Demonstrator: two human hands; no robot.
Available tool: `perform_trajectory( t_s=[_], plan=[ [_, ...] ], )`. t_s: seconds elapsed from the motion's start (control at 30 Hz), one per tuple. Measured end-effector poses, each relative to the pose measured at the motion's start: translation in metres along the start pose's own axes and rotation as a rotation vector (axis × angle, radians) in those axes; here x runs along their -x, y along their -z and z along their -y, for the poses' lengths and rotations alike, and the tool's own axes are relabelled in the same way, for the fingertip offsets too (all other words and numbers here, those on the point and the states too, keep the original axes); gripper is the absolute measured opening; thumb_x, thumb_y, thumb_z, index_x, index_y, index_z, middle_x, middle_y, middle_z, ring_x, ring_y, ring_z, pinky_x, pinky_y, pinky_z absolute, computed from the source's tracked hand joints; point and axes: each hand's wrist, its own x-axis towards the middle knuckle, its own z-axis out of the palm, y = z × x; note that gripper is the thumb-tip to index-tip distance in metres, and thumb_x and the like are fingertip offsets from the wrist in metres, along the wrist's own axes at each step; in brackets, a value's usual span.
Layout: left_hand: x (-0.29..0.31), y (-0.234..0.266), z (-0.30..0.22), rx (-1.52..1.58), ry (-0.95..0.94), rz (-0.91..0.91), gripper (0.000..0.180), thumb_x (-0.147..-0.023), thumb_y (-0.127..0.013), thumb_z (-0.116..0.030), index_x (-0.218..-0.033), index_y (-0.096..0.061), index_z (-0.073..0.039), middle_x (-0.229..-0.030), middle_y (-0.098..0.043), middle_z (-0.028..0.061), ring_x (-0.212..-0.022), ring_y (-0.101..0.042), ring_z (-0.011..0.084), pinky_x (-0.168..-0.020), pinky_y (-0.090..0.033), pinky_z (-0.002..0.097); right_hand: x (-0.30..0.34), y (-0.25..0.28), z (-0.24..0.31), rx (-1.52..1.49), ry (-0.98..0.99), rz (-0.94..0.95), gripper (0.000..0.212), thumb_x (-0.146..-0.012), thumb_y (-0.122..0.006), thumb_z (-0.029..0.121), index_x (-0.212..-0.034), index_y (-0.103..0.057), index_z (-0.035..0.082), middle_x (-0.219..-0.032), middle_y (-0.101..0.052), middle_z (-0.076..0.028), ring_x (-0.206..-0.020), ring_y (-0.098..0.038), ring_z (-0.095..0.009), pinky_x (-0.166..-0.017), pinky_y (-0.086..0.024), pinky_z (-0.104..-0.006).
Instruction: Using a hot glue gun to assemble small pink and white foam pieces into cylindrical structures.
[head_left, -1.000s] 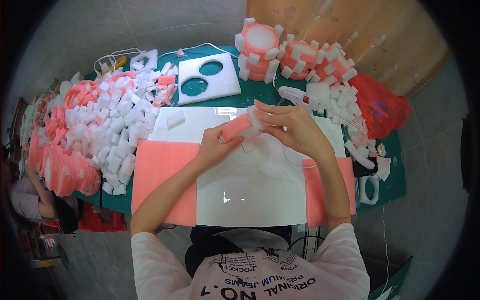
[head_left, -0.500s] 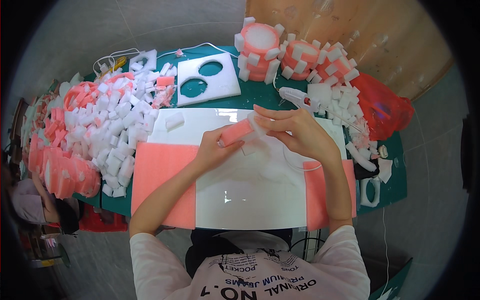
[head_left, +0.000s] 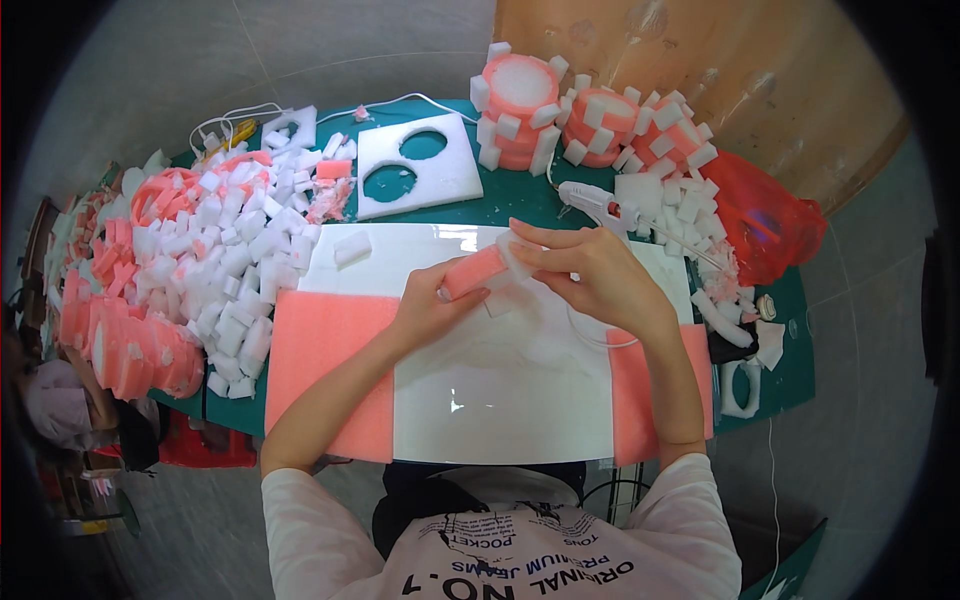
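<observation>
- The left hand point(head_left: 425, 312) had its grip clamped on one end of a pink foam strip point(head_left: 474, 272), held above the white board point(head_left: 500, 380) on the table point(head_left: 500, 205).
- The right hand point(head_left: 590, 275) pinched a small white foam block point(head_left: 517, 257) against the strip's other end.
- A red plastic bag point(head_left: 765, 215) lay at the table's right edge, beside the glue gun point(head_left: 600, 202).
- White foam cubes point(head_left: 240, 260) were heaped at left.
</observation>
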Motion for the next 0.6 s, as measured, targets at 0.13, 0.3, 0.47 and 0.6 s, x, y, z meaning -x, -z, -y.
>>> perform_trajectory(
  t_s=[0.13, 0.3, 0.47, 0.6],
  plan=[
    [-0.001, 0.0, -0.001, 0.005, 0.021, 0.006, 0.033, -0.072, -0.065, -0.014, -0.101, -0.058, -0.001, -0.086, -0.064, 0.0102, -0.077, -0.061, 0.0174, -0.071, -0.046, 0.0276, 0.001, -0.002, 0.013, 0.159, -0.027, -0.017, 0.026, -0.072, -0.061, 0.005, -0.098, -0.062, 0.01, -0.112, -0.057, -0.007, -0.066, -0.06, -0.025, -0.063, -0.048, -0.0307],
    [0.001, 0.001, -0.002, 0.003, 0.017, 0.009, 0.032, -0.073, -0.065, -0.014, -0.101, -0.058, -0.001, -0.086, -0.064, 0.01, -0.077, -0.061, 0.017, -0.071, -0.046, 0.0276, 0.002, -0.005, 0.011, 0.175, 0.059, -0.039, 0.027, -0.068, -0.058, 0.003, -0.096, -0.058, 0.005, -0.116, -0.054, -0.007, -0.065, -0.057, -0.026, -0.059, -0.045, -0.0332],
    [-0.001, 0.003, -0.004, 0.007, 0.038, 0.027, 0.034, -0.073, -0.065, -0.015, -0.103, -0.057, 0.0, -0.087, -0.064, 0.0103, -0.077, -0.061, 0.0168, -0.071, -0.046, 0.0276, 0.002, -0.005, 0.014, 0.231, 0.064, -0.036, 0.029, -0.068, -0.058, 0.002, -0.097, -0.057, 0.004, -0.117, -0.053, -0.008, -0.065, -0.057, -0.025, -0.06, -0.045, -0.0325],
    [-0.001, 0.004, -0.002, 0.008, 0.066, 0.04, 0.034, -0.073, -0.065, -0.015, -0.103, -0.057, -0.001, -0.087, -0.064, 0.0104, -0.078, -0.061, 0.0168, -0.071, -0.046, 0.0278, 0.001, -0.007, 0.016, 0.245, 0.04, -0.05, 0.027, -0.07, -0.061, 0.003, -0.097, -0.059, 0.006, -0.116, -0.054, -0.007, -0.066, -0.057, -0.024, -0.061, -0.046, -0.0319]
  ],
)
